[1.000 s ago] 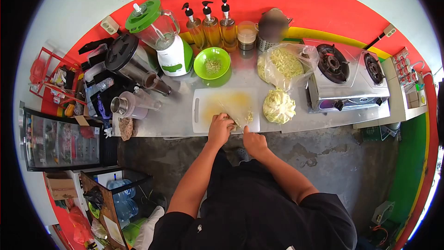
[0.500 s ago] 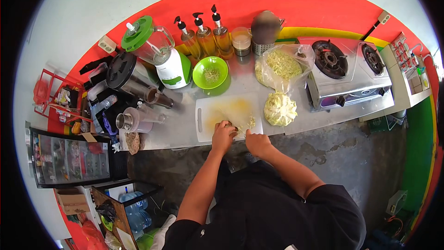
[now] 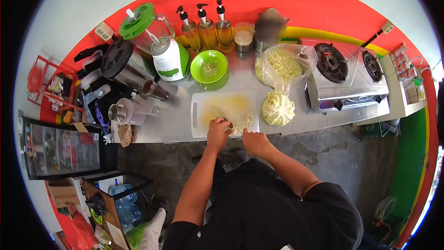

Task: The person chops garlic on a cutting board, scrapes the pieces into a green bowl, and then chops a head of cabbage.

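My right hand (image 3: pixel 255 142) grips a knife (image 3: pixel 227 115), whose thin blade slants up and left over the white cutting board (image 3: pixel 200 129). Beside the blade, the curled fingers of my left hand (image 3: pixel 219 132) press on a pale vegetable piece (image 3: pixel 232 129), mostly hidden under them. Small chopped pale-yellow bits (image 3: pixel 249 120) lie right of the blade. To the right of the board sits a cabbage head (image 3: pixel 278 109) with cut outer leaves. Behind it a clear plastic bag (image 3: pixel 283 65) holds finely cut cabbage.
A green bowl (image 3: pixel 209 67) with chopped bits stands behind the board, next to a blender (image 3: pixel 169 60). Pump bottles (image 3: pixel 206 32) line the wall. On the right is a two-burner gas stove (image 3: pixel 347 90). A clear cup-like container (image 3: pixel 134 112) stands at the left.
The knife blade now shows beyond my left fingers, tilted up and left. My right hand has shifted slightly left. The whole view has moved a little with my head.
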Demonstrator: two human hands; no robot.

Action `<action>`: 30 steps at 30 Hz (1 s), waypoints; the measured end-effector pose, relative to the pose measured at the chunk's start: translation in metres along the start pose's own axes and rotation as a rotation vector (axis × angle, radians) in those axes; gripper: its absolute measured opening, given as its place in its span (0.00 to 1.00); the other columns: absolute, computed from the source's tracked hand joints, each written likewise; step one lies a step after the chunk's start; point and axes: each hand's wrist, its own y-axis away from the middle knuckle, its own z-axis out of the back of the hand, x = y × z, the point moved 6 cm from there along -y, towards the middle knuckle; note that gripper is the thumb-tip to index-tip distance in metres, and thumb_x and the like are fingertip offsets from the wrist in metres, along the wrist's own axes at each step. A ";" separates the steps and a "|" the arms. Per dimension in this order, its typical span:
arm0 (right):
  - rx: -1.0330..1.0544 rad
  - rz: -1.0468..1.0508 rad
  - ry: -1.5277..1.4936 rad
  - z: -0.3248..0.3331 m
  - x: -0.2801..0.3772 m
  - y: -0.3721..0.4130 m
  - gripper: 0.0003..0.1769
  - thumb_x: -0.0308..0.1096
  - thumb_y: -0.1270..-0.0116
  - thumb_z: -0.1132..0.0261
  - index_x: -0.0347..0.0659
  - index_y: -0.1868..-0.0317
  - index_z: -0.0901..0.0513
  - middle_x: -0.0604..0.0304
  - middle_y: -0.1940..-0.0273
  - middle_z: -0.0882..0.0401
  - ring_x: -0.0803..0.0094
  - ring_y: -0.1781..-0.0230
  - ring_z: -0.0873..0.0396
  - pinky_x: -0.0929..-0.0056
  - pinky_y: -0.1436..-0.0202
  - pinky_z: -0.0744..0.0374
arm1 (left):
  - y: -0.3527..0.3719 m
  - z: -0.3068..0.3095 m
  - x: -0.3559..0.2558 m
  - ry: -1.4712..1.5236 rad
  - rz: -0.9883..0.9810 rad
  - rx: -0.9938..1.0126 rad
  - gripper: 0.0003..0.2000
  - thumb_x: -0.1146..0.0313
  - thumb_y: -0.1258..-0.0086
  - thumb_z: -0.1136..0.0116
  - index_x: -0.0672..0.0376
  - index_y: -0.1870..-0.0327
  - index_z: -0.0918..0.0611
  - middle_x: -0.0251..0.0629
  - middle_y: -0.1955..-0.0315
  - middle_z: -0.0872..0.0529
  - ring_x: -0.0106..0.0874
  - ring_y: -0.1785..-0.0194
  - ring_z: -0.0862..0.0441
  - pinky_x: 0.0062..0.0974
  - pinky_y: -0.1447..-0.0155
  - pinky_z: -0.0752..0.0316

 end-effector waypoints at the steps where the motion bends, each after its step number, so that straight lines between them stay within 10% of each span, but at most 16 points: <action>1: -0.010 0.000 0.008 -0.003 0.000 0.002 0.21 0.29 0.37 0.33 0.32 0.47 0.29 0.46 0.61 0.11 0.51 0.57 0.09 0.58 0.55 0.13 | 0.000 0.001 -0.001 0.006 0.008 -0.013 0.10 0.72 0.46 0.25 0.53 0.61 0.11 0.34 0.53 0.16 0.44 0.43 0.24 0.39 0.38 0.25; 15: -0.002 -0.008 0.029 -0.019 0.005 0.006 0.21 0.29 0.35 0.34 0.31 0.45 0.29 0.41 0.58 0.11 0.48 0.55 0.10 0.54 0.53 0.13 | 0.005 0.005 0.007 0.082 0.066 -0.109 0.19 0.71 0.47 0.22 0.54 0.55 0.19 0.36 0.46 0.18 0.45 0.39 0.21 0.40 0.39 0.24; 30: -0.066 -0.035 -0.001 -0.021 -0.001 -0.012 0.20 0.29 0.36 0.34 0.33 0.47 0.29 0.44 0.59 0.11 0.49 0.54 0.10 0.54 0.52 0.13 | 0.022 -0.006 -0.007 0.005 -0.061 -0.183 0.05 0.70 0.35 0.32 0.58 0.61 0.12 0.36 0.59 0.14 0.42 0.50 0.18 0.39 0.47 0.22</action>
